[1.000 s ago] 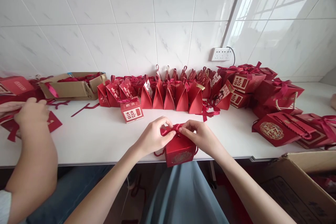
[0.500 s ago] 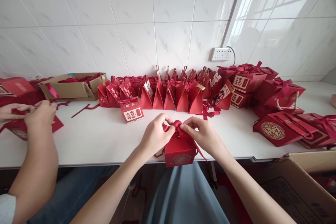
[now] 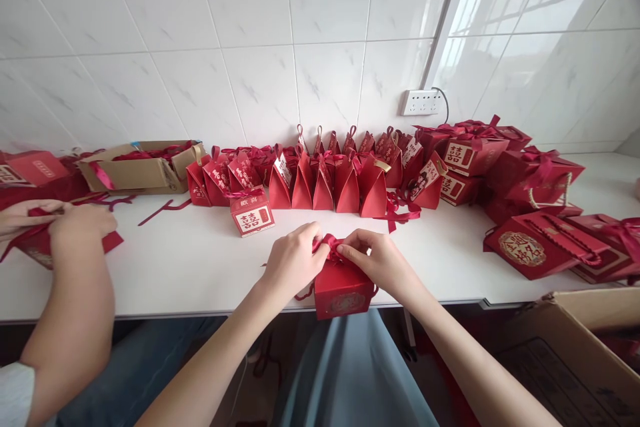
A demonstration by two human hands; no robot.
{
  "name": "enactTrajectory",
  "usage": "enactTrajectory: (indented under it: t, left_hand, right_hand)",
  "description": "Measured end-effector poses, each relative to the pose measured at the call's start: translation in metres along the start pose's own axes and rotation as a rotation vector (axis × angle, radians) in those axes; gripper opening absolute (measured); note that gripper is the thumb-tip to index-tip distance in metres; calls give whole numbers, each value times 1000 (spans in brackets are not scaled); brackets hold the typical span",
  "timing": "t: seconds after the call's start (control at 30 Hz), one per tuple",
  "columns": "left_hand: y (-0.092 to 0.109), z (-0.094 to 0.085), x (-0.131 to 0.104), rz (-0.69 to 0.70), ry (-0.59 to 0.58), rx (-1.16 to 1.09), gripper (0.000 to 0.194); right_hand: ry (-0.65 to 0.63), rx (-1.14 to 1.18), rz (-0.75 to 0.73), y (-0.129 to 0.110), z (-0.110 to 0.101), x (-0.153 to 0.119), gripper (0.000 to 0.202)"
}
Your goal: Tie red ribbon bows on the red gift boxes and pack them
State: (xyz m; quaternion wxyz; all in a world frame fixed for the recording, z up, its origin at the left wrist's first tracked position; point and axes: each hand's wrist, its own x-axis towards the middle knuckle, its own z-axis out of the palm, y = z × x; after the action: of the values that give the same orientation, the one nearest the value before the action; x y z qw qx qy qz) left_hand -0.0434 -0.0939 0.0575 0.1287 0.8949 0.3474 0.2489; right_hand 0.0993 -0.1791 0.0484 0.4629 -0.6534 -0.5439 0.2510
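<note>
A small red gift box (image 3: 343, 291) stands at the near edge of the white table (image 3: 200, 267), right in front of me. A dark red ribbon (image 3: 330, 245) lies bunched on its top. My left hand (image 3: 294, 260) pinches the ribbon from the left and my right hand (image 3: 376, 260) pinches it from the right, fingertips almost meeting over the box. A loop of ribbon hangs off the box's left side.
A row of red gift boxes (image 3: 320, 180) lines the wall. Larger red boxes and bags (image 3: 530, 213) are piled at the right. A cardboard tray (image 3: 135, 170) sits at the left, another carton (image 3: 585, 347) near right. A co-worker's hands (image 3: 65, 227) handle a red box at far left.
My fingers have drawn the ribbon down tighter onto the box top, and the tail that hung at the right is gathered in. The co-worker's hands shifted slightly.
</note>
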Motion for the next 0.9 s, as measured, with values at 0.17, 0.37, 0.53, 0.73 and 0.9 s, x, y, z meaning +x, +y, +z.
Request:
enactTrajectory:
  t: [0.17, 0.37, 0.53, 0.73, 0.9]
  left_hand:
    - [-4, 1, -2, 45, -52, 8, 18]
    - [-6, -1, 0, 68, -108, -126, 18]
    - [-11, -11, 1, 17, -210, -254, 16]
    - [-23, -31, -1, -2, -377, -356, 26]
    - [-18, -47, -3, -19, -457, -303, 27]
  right_hand:
    - [6, -91, 18, -2, 2, 1, 13]
    - [-34, -248, -36, -7, 2, 2, 16]
    - [-9, -237, -41, -4, 4, 0, 18]
    - [85, -228, -68, 5, 9, -2, 17]
    - [151, -222, -114, 8, 14, -4, 15]
